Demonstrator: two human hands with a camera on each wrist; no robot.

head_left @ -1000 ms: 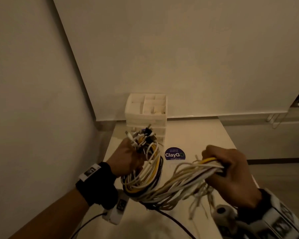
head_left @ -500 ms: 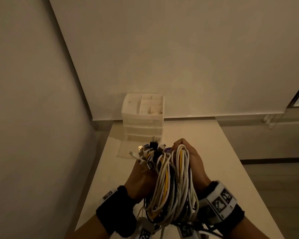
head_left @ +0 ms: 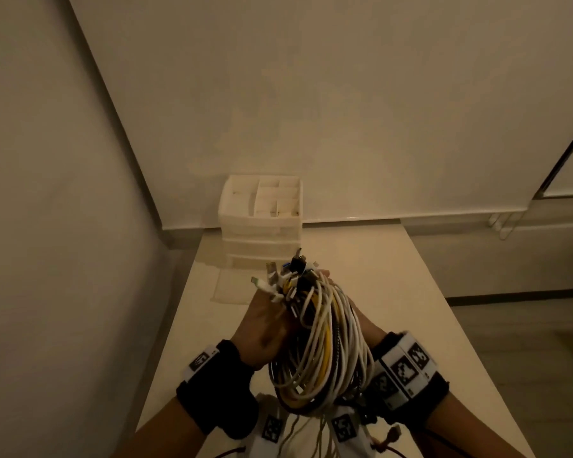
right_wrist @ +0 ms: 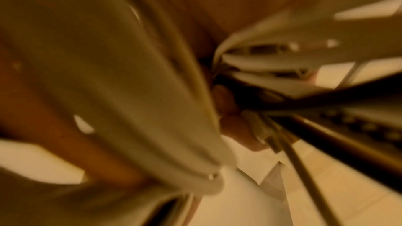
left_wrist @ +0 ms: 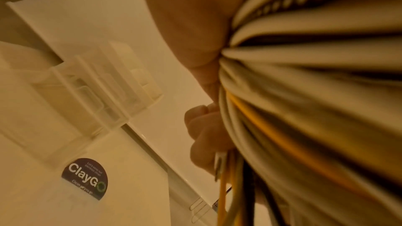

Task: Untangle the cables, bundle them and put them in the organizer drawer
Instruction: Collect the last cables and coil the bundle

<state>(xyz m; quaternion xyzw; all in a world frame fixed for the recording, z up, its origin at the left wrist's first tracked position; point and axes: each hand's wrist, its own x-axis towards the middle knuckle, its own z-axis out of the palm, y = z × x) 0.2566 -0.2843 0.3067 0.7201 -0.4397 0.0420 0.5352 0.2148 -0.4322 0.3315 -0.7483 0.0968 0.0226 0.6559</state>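
Gripping the cables (head_left: 321, 342), both hands' fingers (left_wrist: 202, 145) curl; only the left-wrist view shows the sticker (left_wrist: 86, 178).

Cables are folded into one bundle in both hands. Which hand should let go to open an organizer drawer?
Probably the left hand. The organizer stands ahead and slightly to its side, at the table's far end. The right hand, behind the cable bundle, can hold it alone. All drawers look closed.
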